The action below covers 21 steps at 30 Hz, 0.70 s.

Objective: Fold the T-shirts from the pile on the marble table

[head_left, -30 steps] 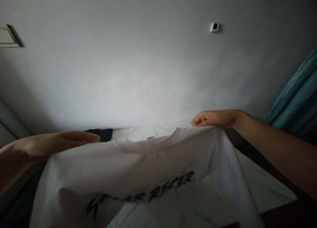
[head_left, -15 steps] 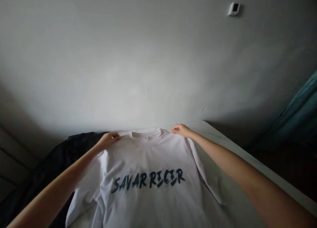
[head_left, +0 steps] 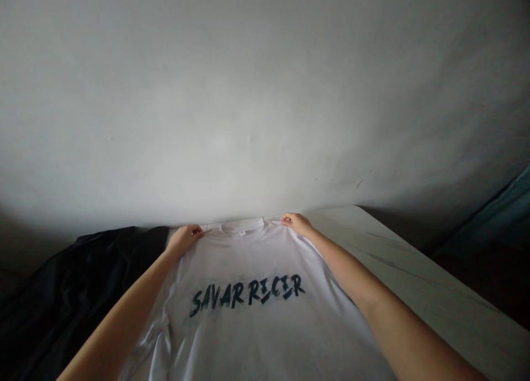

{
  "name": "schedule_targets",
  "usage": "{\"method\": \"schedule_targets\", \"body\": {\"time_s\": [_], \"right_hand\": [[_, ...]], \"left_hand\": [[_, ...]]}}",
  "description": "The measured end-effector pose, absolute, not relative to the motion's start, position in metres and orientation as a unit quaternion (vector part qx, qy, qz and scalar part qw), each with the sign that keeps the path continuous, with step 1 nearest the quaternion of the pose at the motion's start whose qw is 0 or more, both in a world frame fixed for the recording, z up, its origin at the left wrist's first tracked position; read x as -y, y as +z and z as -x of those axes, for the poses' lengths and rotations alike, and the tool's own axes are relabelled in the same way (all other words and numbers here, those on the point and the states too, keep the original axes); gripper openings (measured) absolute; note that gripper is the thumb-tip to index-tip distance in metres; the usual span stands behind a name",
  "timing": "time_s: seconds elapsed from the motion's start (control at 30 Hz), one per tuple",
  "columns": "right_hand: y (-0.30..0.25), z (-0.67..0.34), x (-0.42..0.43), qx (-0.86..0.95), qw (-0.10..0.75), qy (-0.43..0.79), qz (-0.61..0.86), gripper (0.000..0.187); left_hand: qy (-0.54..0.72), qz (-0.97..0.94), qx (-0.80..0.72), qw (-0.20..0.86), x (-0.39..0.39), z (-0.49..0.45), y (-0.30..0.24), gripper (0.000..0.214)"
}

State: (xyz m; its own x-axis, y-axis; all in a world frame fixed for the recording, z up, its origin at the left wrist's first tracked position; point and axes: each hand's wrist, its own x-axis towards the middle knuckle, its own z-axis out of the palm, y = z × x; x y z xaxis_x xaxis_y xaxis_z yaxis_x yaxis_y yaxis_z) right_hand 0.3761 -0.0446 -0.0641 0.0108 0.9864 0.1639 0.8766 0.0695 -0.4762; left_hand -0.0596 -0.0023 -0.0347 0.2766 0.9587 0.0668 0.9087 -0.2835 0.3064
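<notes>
White short-sleeved cotton T-shirt lies spread at lower centre of frame on a pale veined tabletop, dark lettering reading "SAVAR RICER" across its chest. Left hand is closed, pinching the fabric just beside the ribbed collar; right hand is likewise closed on the fabric at the collar's other side. Crumpled black cloth lies at lower left, near the shirt. Grey plaster wall fills the upper frame.
</notes>
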Motion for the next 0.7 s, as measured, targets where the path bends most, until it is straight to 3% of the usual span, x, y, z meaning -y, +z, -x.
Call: {"method": "schedule_targets", "body": {"time_s": [0.33, 0.5, 0.6, 0.7], "right_hand": [[-0.062, -0.392, 0.042, 0.690, 0.196, 0.040, 0.695, 0.012], [-0.048, -0.372, 0.053, 0.687, 0.132, -0.053, 0.712, 0.012], [-0.039, -0.345, 0.062, 0.682, 0.083, -0.084, 0.721, 0.022], [-0.040, -0.312, 0.074, 0.680, 0.065, -0.045, 0.729, 0.034]], "left_hand": [[0.112, -0.787, -0.602, 0.069, -0.009, 0.035, -0.042, 0.028], [0.122, -0.809, -0.571, -0.062, 0.006, 0.023, -0.038, 0.021], [0.101, -0.838, -0.525, -0.113, 0.018, 0.007, -0.036, 0.026], [0.083, -0.840, -0.531, -0.075, 0.030, -0.014, -0.044, 0.036]]}}
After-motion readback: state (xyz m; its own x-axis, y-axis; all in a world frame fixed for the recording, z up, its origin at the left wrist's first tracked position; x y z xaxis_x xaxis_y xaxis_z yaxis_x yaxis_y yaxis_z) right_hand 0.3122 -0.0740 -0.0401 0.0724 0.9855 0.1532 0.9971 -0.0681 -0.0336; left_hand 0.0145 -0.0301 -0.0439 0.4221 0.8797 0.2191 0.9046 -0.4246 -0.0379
